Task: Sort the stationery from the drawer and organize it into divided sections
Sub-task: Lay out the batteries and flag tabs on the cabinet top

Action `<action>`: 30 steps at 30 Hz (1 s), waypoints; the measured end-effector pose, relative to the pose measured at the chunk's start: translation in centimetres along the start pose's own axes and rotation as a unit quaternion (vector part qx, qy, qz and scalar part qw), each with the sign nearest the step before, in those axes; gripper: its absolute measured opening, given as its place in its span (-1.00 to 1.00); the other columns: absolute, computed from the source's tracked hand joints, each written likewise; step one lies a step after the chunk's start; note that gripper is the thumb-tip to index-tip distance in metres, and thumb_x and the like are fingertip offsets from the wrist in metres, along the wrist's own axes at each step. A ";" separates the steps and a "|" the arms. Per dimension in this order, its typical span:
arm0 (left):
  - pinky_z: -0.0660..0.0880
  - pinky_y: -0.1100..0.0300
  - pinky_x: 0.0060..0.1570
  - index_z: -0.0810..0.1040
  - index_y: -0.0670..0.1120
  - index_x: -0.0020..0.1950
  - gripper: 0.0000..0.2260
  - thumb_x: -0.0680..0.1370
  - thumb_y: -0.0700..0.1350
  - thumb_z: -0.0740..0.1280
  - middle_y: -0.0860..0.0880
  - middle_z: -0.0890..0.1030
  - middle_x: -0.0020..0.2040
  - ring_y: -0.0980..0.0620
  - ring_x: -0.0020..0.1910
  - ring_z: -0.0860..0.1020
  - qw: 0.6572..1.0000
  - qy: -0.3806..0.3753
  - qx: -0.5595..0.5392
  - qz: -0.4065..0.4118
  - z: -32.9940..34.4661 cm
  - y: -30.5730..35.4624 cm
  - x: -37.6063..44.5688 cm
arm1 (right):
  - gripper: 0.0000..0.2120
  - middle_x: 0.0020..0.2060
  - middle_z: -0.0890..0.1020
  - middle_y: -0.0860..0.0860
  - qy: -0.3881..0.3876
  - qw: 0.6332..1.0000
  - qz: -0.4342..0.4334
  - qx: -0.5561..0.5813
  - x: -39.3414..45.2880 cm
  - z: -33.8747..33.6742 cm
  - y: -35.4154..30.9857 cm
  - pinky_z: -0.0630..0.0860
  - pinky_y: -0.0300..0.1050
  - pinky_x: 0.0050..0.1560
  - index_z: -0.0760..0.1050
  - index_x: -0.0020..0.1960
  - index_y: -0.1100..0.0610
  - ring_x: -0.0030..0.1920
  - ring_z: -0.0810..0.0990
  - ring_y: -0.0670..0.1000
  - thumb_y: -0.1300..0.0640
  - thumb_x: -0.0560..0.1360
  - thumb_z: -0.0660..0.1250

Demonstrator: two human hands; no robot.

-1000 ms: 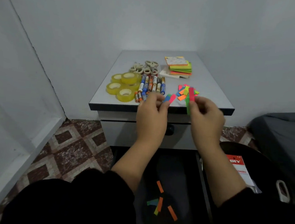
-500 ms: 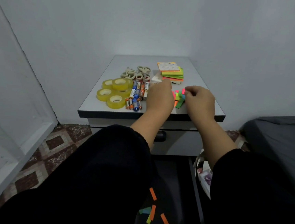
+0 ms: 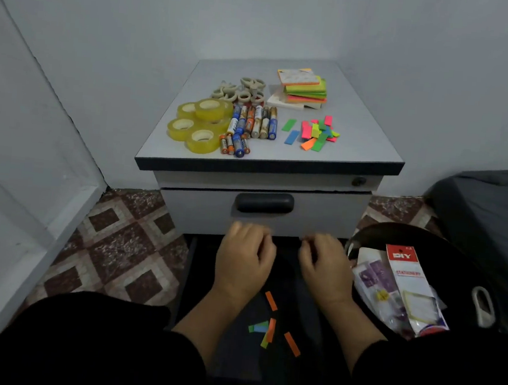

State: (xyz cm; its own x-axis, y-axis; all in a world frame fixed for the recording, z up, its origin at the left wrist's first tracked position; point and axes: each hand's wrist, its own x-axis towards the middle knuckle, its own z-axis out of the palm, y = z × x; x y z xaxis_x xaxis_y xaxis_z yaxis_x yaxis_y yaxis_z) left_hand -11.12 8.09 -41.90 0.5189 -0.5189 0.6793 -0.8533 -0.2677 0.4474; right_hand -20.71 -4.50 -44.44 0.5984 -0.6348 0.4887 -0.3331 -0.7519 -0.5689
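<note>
Risk: my left hand [image 3: 245, 260] and right hand [image 3: 324, 267], loosely curled and empty over the open drawer [image 3: 306, 316], may scatter or crease the thin sticky flags [image 3: 268, 327] lying loose on its floor.

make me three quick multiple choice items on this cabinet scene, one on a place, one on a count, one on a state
1. Where do the yellow tape rolls lie on the cabinet top?
A. front left
B. back right
C. centre

2. How many yellow tape rolls show?
A. two
B. eight
C. five

3. What do the hands hold over the open drawer?
A. a battery each
B. nothing that can be seen
C. a tape roll

Key:
1 A, the rolls sit left of the batteries, near the front edge.
2 C, five rolls can be counted in the cluster.
3 B, the left hand and right hand hover with loosely curled fingers, no item visible in them.
</note>
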 end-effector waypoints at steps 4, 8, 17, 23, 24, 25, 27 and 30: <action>0.45 0.10 -0.05 0.59 -0.09 -0.04 -0.89 0.55 -0.14 0.26 -0.03 0.60 -0.08 -0.05 -0.01 0.48 0.955 -0.226 0.078 -0.174 2.2 -3.6 -6.5 | -0.73 0.13 0.58 0.10 -0.328 0.931 0.114 -0.111 -3.8 2.8 1.8 0.50 -0.08 0.09 0.52 0.21 0.08 0.12 0.56 0.12 0.12 0.57 0.17; 0.35 0.11 0.19 0.46 -0.06 0.29 -0.65 0.57 0.07 0.26 -0.06 0.46 0.25 -0.07 0.24 0.36 0.865 -0.429 0.149 -0.214 3.6 -4.0 -10.1 | -0.48 0.44 0.26 0.09 -0.511 0.826 0.033 -0.234 -6.0 4.5 1.5 0.27 0.03 0.34 0.09 0.54 -0.08 0.39 0.30 0.17 0.07 0.60 0.09; 0.37 0.11 0.19 0.42 -0.06 0.27 -0.66 0.53 -0.03 0.33 -0.10 0.38 0.27 -0.10 0.26 0.33 0.852 -0.429 0.158 -0.256 5.6 -2.9 -12.1 | -0.62 0.32 0.42 0.07 -0.452 0.852 0.025 -0.261 -6.6 4.9 2.8 0.37 -0.05 0.22 0.37 0.39 0.02 0.29 0.40 0.13 0.13 0.59 0.12; 0.45 0.11 0.10 0.52 -0.13 0.11 -0.82 0.52 -0.15 0.33 -0.11 0.57 0.13 -0.09 0.12 0.53 0.839 -0.410 0.112 -0.340 5.3 -3.8 -11.9 | -0.78 0.10 0.59 0.11 -0.380 0.888 0.230 -0.120 -7.1 4.3 3.2 0.52 -0.10 0.05 0.48 0.18 0.15 0.08 0.58 0.10 0.19 0.58 0.17; 0.46 0.11 0.07 0.52 -0.15 0.10 -0.82 0.51 -0.18 0.34 -0.13 0.58 0.12 -0.10 0.11 0.54 0.833 -0.412 0.103 -0.356 5.3 -3.9 -11.9 | -0.78 0.09 0.60 0.12 -0.374 0.885 0.258 -0.105 -7.1 4.3 3.2 0.53 -0.08 0.06 0.51 0.17 0.15 0.07 0.59 0.11 0.19 0.57 0.18; 0.48 0.10 0.06 0.52 -0.17 0.09 -0.82 0.50 -0.19 0.34 -0.14 0.59 0.10 -0.11 0.10 0.55 0.827 -0.416 0.098 -0.367 5.3 -4.0 -11.9 | -0.79 0.07 0.61 0.12 -0.380 0.877 0.278 -0.097 -7.0 4.2 3.2 0.54 -0.08 0.05 0.54 0.14 0.15 0.06 0.59 0.12 0.18 0.57 0.19; 0.48 0.10 0.03 0.54 -0.18 0.07 -0.83 0.51 -0.17 0.35 -0.15 0.59 0.10 -0.12 0.09 0.55 0.820 -0.427 0.105 -0.366 5.2 -4.0 -11.8 | -0.80 0.03 0.62 0.14 -0.393 0.861 0.308 -0.095 -7.1 4.2 3.1 0.53 -0.09 0.01 0.58 0.05 0.18 0.04 0.60 0.14 0.16 0.57 0.20; 0.44 0.11 0.04 0.55 -0.18 0.06 -0.81 0.51 -0.10 0.37 -0.14 0.54 0.13 -0.10 0.11 0.52 0.823 -0.424 0.103 -0.364 5.2 -4.1 -12.0 | -0.76 -0.01 0.62 0.15 -0.384 0.850 0.350 -0.086 -6.9 4.1 3.1 0.56 -0.07 -0.02 0.58 0.01 0.22 0.00 0.61 0.16 0.09 0.56 0.22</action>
State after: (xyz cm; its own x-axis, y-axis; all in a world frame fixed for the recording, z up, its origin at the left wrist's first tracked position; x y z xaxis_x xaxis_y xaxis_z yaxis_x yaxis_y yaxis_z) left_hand -14.09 11.18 -54.90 0.7492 -0.5175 -0.4133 -0.3683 -0.8442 0.3895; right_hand -22.86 -1.75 -52.27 0.4880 -0.6832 -0.5433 -0.8650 -0.2950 -0.4060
